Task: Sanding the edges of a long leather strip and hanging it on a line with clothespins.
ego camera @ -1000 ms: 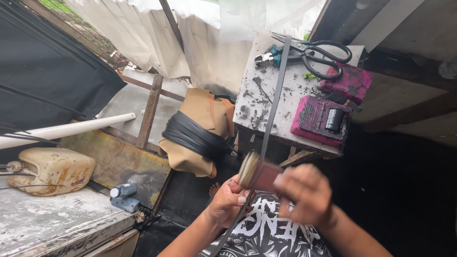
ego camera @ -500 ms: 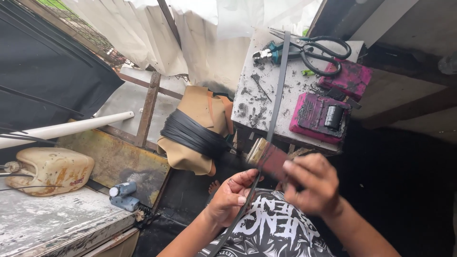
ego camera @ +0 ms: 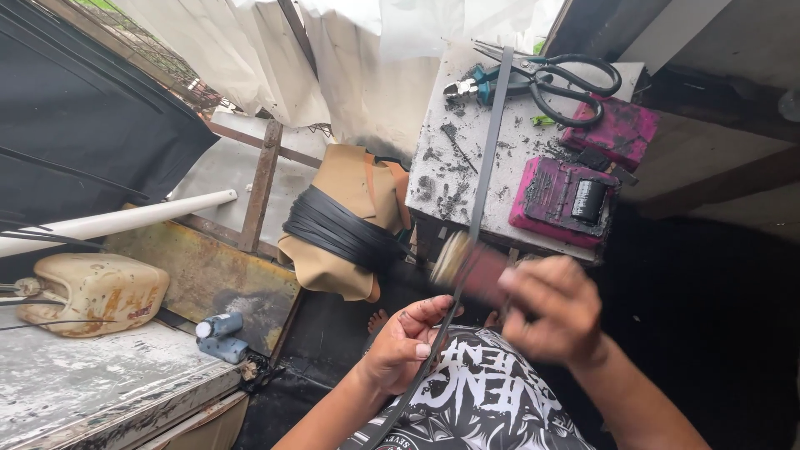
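My left hand (ego camera: pixel 408 342) pinches a long, thin dark strip (ego camera: pixel 486 158) that runs from my lap up across the small dirty white table (ego camera: pixel 467 200). My right hand (ego camera: pixel 550 312), blurred by motion, grips a short reddish-brown tool with a round pale end (ego camera: pixel 467 265) and presses it against the strip just above my left fingers. Below both hands lies black cloth with a white print (ego camera: pixel 479 400).
On the table lie black scissors (ego camera: pixel 567 79), teal-handled pliers (ego camera: pixel 468 85) and two pink, ink-stained boxes (ego camera: pixel 567 200). A tan bundle wrapped in black strips (ego camera: pixel 346 225) sits left of the table. A yellowed jerrycan (ego camera: pixel 92 292), a white pipe (ego camera: pixel 125 221) and a small grey device (ego camera: pixel 221 333) are at left.
My right hand and the tool have shifted up and to the right along the strip. The left hand keeps its pinch in nearly the same place.
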